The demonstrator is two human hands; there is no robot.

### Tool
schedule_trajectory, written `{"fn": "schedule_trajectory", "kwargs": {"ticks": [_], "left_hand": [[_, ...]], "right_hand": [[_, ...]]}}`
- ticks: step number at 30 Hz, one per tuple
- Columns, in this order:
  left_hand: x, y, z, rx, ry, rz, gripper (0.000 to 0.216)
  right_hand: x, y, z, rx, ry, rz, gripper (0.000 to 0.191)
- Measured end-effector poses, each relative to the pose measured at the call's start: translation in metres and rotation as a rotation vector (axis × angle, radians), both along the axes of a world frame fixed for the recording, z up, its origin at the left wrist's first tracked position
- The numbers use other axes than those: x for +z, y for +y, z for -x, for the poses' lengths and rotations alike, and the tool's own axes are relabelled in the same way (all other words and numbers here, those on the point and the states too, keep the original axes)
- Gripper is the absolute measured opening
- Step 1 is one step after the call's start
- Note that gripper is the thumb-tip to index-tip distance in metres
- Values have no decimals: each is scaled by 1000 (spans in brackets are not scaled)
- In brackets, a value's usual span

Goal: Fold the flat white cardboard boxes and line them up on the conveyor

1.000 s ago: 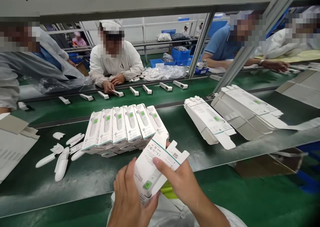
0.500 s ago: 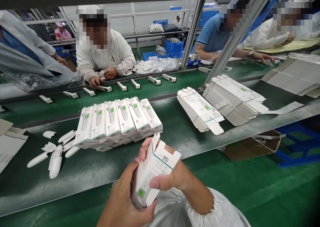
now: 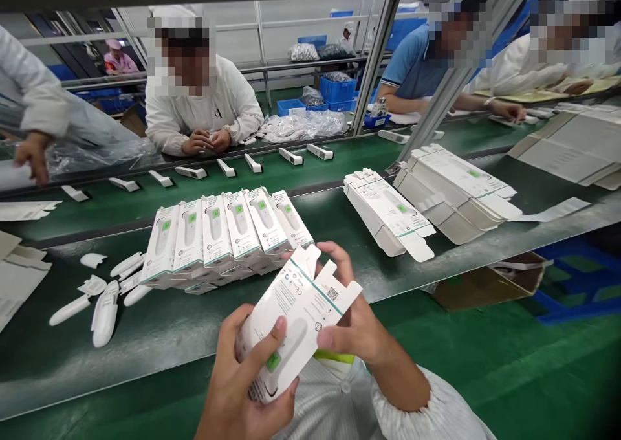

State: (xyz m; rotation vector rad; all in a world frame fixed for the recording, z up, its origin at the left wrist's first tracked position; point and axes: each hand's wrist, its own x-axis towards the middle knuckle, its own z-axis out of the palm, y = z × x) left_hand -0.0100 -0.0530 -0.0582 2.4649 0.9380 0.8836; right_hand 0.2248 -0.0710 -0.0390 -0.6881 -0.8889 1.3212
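Note:
Between my two hands is a white thermometer box (image 3: 291, 327), tilted, its flaps standing up at the upper right end. A thermometer picture with a green screen is printed on it. My left hand (image 3: 252, 369) grips the lower end, thumb lying across the printed face. Around the upper end, just below the flaps, my right hand (image 3: 356, 323) is closed with its thumb on the front. Just beyond stands a row of several closed thermometer boxes (image 3: 216, 233) on the dark green bench (image 3: 160, 356). Whether anything is inside the held box is hidden.
Loose white thermometer parts (image 3: 104, 310) lie at the left. Flattened boxes (image 3: 388, 210) are stacked at the right, beside a slanted metal post (image 3: 446, 84). Several white thermometers (image 3: 191, 172) lie on the green conveyor belt (image 3: 272, 181). Co-workers (image 3: 204, 103) sit across it.
The box in my hands has turned so its printed face shows more fully, and my left thumb now lies on it. Thermometers on the belt have shifted left. A co-worker's arm at far left has moved.

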Motion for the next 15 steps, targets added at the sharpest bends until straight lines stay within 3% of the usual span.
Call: {"fn": "schedule_trajectory", "kwargs": {"ticks": [3,8,11,15], "left_hand": [[1,1,0,-51,-35,65,57],[-4,-2,-2,-79,-65,217,50],[-7,-4,-5,-119,-116,343,47],[-9,-2,-6,-171,-105,387,49]], "right_hand": [[-4,5,6,118,113,-37,114],[-18,16,26,62,166,-64,91],[-25,20,36,7,235,-50,91],[-29,22,43,-26,335,2,93]]}}
